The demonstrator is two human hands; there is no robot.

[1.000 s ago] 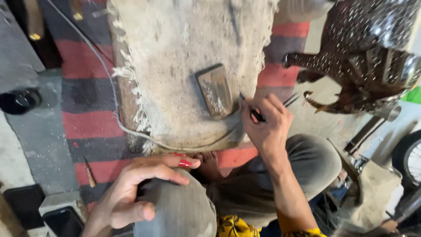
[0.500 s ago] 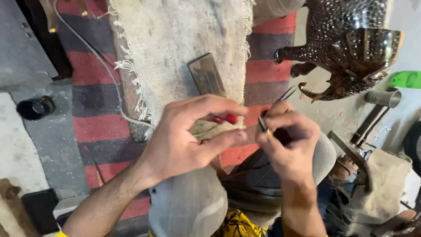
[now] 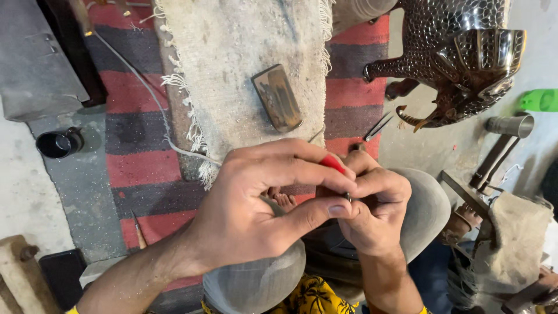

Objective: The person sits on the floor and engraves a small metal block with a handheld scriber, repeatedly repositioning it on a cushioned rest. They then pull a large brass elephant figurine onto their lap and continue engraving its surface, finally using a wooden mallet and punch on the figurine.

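On the striped rug [image 3: 139, 168], fringed cloth [image 3: 244, 70] lies.

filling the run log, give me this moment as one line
left hand: pinching red-handled tool | right hand: closed against left, contents hidden | nearby: flat stone on fringed cloth

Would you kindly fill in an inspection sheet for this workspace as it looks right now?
Surface: red and grey striped rug under a fringed beige cloth.
Job's things: small red-handled tool pinched between both hands.
Clutter: flat dark rectangular block; metal tweezers; black cup.
Hands: left hand and right hand pressed together on the tool.
Cables: white cord across the rug.
Surroundings: dark patterned metal animal figure; grey floor.
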